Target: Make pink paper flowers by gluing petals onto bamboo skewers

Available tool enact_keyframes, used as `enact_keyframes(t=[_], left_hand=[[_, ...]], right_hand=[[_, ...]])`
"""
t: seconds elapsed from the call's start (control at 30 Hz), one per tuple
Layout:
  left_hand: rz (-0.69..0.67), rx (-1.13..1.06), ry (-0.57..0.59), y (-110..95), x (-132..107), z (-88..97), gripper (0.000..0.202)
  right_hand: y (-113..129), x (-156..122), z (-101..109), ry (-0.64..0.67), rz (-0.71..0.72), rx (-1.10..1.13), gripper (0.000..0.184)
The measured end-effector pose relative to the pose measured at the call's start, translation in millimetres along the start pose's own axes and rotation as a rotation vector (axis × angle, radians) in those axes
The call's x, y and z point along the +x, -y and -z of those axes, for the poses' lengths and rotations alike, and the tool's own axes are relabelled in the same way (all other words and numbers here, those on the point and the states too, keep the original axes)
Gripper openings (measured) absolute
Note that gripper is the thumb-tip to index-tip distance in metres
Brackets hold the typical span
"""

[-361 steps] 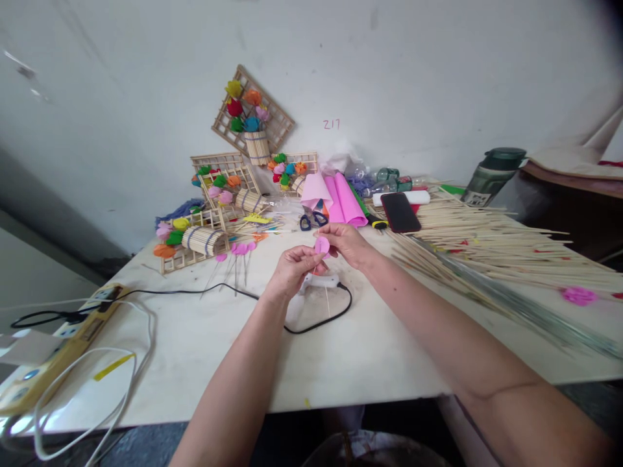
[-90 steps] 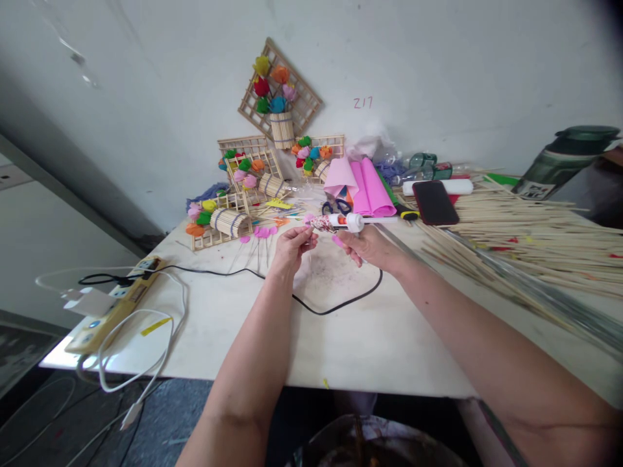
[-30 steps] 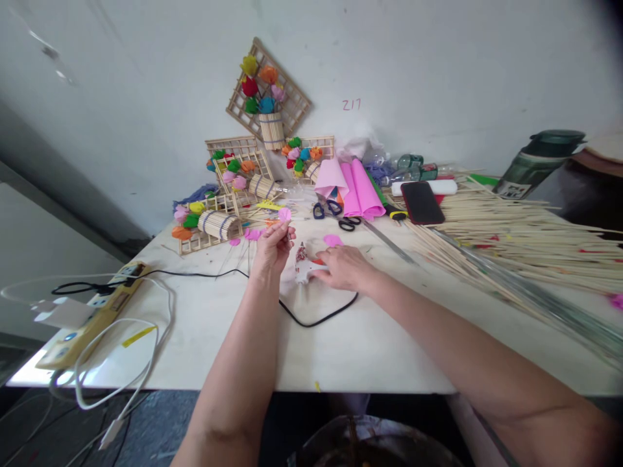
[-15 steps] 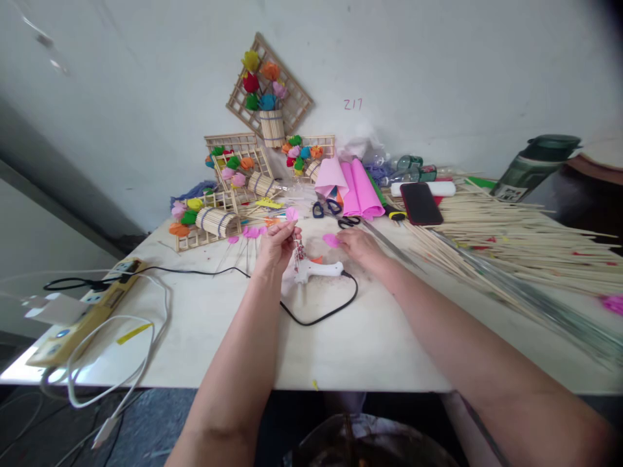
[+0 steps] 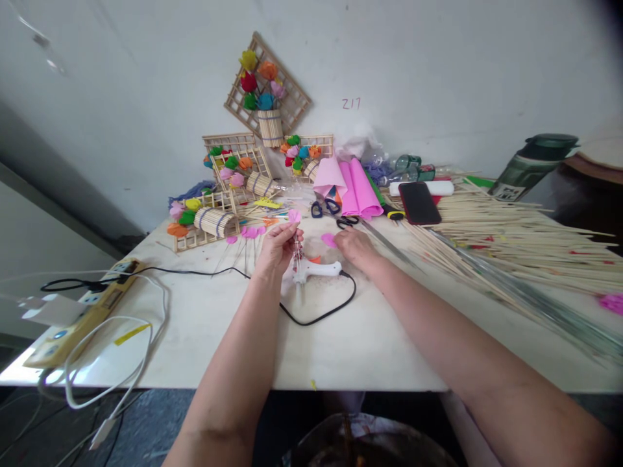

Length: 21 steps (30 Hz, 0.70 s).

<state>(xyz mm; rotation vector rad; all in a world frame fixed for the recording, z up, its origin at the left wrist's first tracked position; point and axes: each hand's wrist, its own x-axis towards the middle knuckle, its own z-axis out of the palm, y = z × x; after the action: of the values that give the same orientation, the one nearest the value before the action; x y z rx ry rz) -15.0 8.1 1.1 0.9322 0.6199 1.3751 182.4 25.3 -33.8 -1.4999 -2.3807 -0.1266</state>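
Note:
My left hand is closed in a pinch around a thin stem with a pink paper petal at its top. My right hand rests low over the table, its fingers curled together at the edge of a round pink paper petal. Below and between the hands lies a white hot glue gun, with its handle to the right and black cable looping toward me. Several pink petals on thin stems lie left of my left hand.
Bamboo lattice frames with paper flowers stand at the back left. Pink crepe paper, scissors, a phone and many bamboo sticks lie behind and right. A power strip with cables sits on the left.
The view has shifted very slightly. My right-hand fingers appear a little more curled at the petal; my left hand keeps its pinch on the stem.

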Motion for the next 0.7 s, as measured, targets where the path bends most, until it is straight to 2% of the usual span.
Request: enact_keyframes(t=[0.13, 0.27, 0.33, 0.4, 0.5, 0.7], left_hand=[[0.009, 0.018, -0.015, 1, 0, -0.4, 0.018], [0.010, 0.043, 0.012, 3, 0, -3.4, 0.018], [0.012, 0.067, 0.031, 4, -1, -6.2, 0.017], [0.010, 0.093, 0.041, 4, -2, -9.4, 0.016], [0.012, 0.117, 0.051, 6, -4, -14.2, 0.016], [0.045, 0.147, 0.097, 10, -8, -21.0, 0.018]], right_hand=[[-3, -3, 0, -0.194, 0.000, 0.033, 0.030], [-3, -5, 4, -0.319, -0.198, 0.245, 0.027], [0, -6, 11, -0.363, -0.233, 0.336, 0.028], [5, -9, 22, -0.423, -0.212, 0.370, 0.029], [16, -14, 41, -0.509, -0.147, 0.299, 0.029], [34, -24, 64, -0.546, 0.033, 0.049, 0.035]])
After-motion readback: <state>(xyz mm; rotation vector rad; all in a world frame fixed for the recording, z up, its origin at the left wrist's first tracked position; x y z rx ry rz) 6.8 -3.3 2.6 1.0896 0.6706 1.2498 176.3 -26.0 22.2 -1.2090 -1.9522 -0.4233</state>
